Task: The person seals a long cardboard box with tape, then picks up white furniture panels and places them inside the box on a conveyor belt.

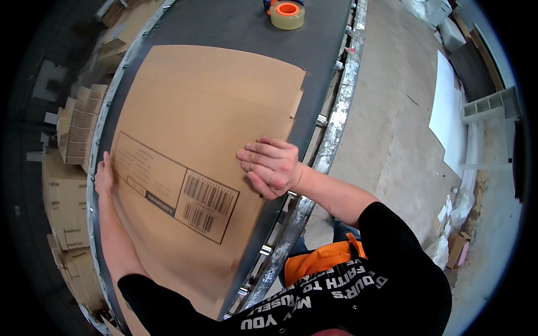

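Observation:
A large flattened brown cardboard box lies on a dark conveyor belt, with a printed black label panel and barcodes near its middle. My left hand presses flat against the box's left edge, fingers pointing up. My right hand rests on the box's right edge, fingers together and curled over the cardboard. Both hands hold the flat box between them.
A roll of clear tape with an orange core sits on the belt at the far end. Stacks of flattened cartons lie on the left. A metal conveyor rail runs along the right, with concrete floor and white boards beyond.

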{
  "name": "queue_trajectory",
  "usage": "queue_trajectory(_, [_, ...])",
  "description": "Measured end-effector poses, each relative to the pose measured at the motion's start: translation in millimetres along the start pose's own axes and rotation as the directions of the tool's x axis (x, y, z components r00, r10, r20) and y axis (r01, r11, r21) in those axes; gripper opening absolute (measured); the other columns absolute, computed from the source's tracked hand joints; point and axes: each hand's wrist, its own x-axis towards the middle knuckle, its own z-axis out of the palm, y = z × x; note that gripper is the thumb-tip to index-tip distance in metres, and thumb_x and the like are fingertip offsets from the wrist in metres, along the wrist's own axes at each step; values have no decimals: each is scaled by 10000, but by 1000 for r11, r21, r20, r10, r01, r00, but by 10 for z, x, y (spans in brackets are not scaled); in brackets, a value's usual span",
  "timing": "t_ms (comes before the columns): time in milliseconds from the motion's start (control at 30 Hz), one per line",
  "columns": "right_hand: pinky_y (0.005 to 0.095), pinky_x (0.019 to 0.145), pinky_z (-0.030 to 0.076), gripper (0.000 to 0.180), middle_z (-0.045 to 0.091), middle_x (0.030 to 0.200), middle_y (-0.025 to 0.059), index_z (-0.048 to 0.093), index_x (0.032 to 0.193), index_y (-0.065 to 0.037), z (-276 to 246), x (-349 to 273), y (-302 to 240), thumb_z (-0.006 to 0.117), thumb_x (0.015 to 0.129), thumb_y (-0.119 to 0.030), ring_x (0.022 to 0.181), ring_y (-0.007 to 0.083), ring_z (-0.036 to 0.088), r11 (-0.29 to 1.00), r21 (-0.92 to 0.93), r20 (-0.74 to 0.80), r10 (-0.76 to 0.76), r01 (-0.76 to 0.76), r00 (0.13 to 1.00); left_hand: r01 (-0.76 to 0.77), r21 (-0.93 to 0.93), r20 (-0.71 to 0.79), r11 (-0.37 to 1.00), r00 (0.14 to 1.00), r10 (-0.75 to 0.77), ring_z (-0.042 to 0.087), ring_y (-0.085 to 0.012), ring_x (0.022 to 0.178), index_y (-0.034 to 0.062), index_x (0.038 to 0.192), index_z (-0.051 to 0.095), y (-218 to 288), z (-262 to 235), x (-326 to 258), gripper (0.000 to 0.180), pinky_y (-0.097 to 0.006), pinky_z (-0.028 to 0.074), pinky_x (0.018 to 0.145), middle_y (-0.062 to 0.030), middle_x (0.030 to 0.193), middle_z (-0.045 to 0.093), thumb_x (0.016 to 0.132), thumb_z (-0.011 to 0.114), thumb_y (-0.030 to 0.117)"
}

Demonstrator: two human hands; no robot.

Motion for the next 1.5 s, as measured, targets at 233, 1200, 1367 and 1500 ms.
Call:
queue_trajectory(233, [362,698,536,81,694,845,99,614,693,-41,91,71,0,611,688,-122,780,242,668,999,-9,-64,-40,39,997,-136,-258,-162,957,982,96,484,-337,1168,-67,1184,534,-382,157,260,743,-409,340,1008,-242,1272,514,937,332,605])
queue_trajectory(1200, [408,628,481,48,597,736,106,596,751,-50,-565,814,2128,583,716,-20,650,296,585,994,-19,-143,108,-112,984,-674,148,35,724,735,677,198,-581,1326,-64,1368,348,1877,906,-3455,913,-660,212,1064,-308,1451,280,646,763,307])
queue_trajectory(1367, [435,1083,329,803,267,1484,230,204,1443,33,-287,1016,4415,624,817,-244,1309,403,336,556,-597,64,752,-578,656,-686,123,-6,717,722,692,219,-547,1340,-35,1368,372,1982,886,-3416,943,-642,236,1068,-266,1463,297,590,806,274])
queue_trajectory(1500, [423,916,494,494,585,1205,155,534,1172,-43,-335,1249,4305,682,746,-243,1120,327,581,341,-763,220,936,-549,277,-646,97,-1,757,761,649,230,-535,1341,-10,1372,383,1983,881,-3445,958,-622,251,1076,-234,1470,307,567,822,266])
